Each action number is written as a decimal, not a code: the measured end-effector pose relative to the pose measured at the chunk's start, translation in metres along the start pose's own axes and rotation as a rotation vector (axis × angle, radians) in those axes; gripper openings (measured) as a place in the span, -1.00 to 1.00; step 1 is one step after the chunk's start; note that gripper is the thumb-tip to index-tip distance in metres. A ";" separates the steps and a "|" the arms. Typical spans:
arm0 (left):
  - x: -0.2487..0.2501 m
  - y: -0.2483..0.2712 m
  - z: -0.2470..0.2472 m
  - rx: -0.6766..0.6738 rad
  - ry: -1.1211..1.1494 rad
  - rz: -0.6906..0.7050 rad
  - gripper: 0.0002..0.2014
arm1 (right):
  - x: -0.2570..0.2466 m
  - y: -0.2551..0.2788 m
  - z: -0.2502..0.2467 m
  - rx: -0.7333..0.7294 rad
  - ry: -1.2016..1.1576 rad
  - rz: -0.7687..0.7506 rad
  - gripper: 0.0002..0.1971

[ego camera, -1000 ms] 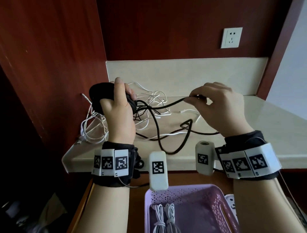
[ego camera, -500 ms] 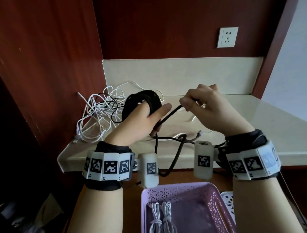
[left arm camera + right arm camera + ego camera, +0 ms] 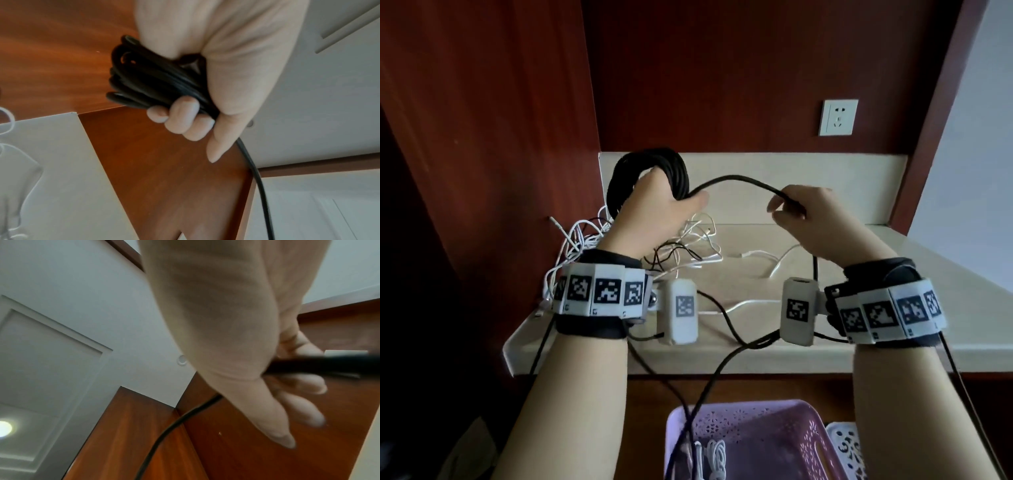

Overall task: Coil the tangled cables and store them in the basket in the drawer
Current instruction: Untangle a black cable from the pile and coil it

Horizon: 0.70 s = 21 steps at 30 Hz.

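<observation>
Black cable coil [image 3: 649, 178] is held up above the worktop's back-left corner, left hand [image 3: 654, 212] wrapped tight round the bundled loops, fingers [image 3: 180, 116] curled over them. Free run of the black cable [image 3: 739, 180] arcs across to the right hand [image 3: 815, 222], which pinches it between thumb and fingers; the slack drops past the worktop [image 3: 945, 294] front edge toward the purple basket [image 3: 815, 442] in the drawer below. Judgement: next loop should match the existing ones, right hand feeding with light tension, left thumb opening only enough to trap it, no twist. Hanging tail crosses wrist-rig wires, could snag. White cable tangle [image 3: 585, 240] sits at the left edge beneath the coil, thin dark strands mixed in; may get dragged along. Coiled white cables [image 3: 717, 459] already in basket. Wall socket [image 3: 838, 117] behind.
</observation>
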<state>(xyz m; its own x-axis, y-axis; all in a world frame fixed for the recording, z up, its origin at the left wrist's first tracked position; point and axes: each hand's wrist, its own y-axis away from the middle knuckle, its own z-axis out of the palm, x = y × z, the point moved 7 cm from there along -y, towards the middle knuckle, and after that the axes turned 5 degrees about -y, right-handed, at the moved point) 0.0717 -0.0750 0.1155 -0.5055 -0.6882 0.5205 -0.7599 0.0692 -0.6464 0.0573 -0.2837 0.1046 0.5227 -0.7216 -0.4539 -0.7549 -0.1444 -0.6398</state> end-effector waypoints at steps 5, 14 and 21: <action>0.009 -0.043 -0.023 0.054 0.127 -0.091 -0.62 | 0.027 -0.016 -0.011 -0.277 0.322 0.223 -0.76; 0.033 -0.085 -0.039 0.165 0.482 -0.191 -0.65 | 0.074 -0.056 -0.104 0.221 0.141 0.666 -0.80; 0.030 -0.087 -0.011 0.081 0.491 -0.252 -0.60 | -0.030 -0.121 -0.190 0.747 0.067 -0.108 -0.50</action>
<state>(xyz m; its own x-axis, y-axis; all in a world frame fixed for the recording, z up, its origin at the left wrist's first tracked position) 0.1182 -0.0941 0.1937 -0.4576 -0.2579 0.8509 -0.8580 -0.1231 -0.4987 0.0576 -0.3732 0.3131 0.5351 -0.7729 -0.3412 -0.2187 0.2633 -0.9396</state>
